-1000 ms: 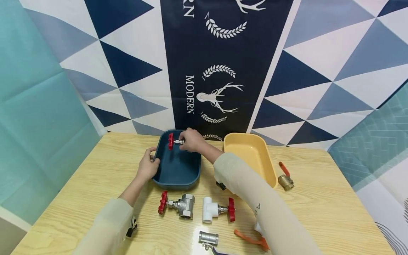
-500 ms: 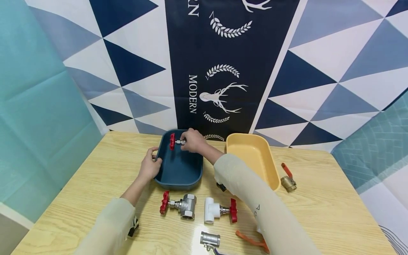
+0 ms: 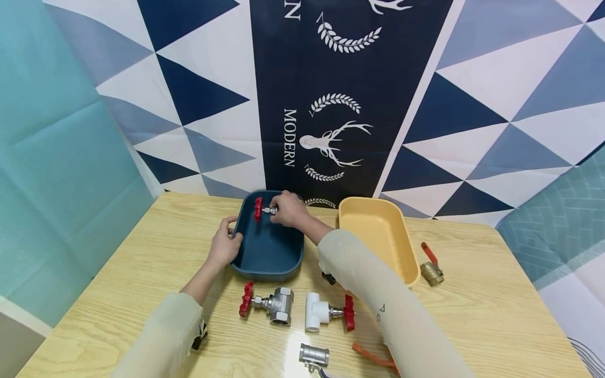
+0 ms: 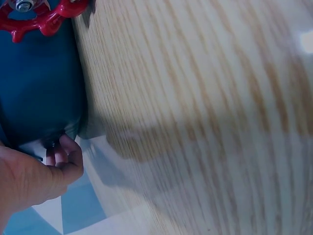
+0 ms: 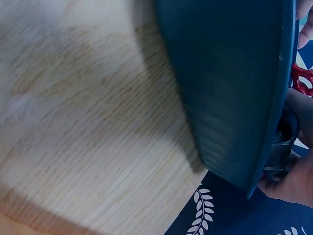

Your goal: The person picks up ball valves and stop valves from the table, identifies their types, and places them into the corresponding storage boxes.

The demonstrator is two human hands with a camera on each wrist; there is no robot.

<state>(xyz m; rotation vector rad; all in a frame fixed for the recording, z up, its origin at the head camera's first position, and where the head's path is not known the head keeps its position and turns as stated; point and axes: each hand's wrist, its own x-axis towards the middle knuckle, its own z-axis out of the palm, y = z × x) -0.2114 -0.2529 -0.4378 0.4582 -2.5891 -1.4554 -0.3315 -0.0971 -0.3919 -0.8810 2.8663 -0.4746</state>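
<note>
The dark blue plastic bin sits at the back of the wooden table. My left hand grips its left rim, thumb inside and fingers outside; the left wrist view shows that hand from the side. Over the back of the bin, my right hand holds a valve by its body, with the red handwheel pointing left. In the right wrist view, the valve's dark grey body shows an open pipe end between the fingers. Most of the body is hidden by the hand in the head view.
In front of the bin lie a steel valve with red handwheel and a white tee valve. Nearer are a small steel ball valve and an orange lever. A yellow bin and brass ball valve are at right.
The head view has shifted slightly, so everything appears a little further right. Both hands and the held valve keep about the same place relative to the blue bin.
</note>
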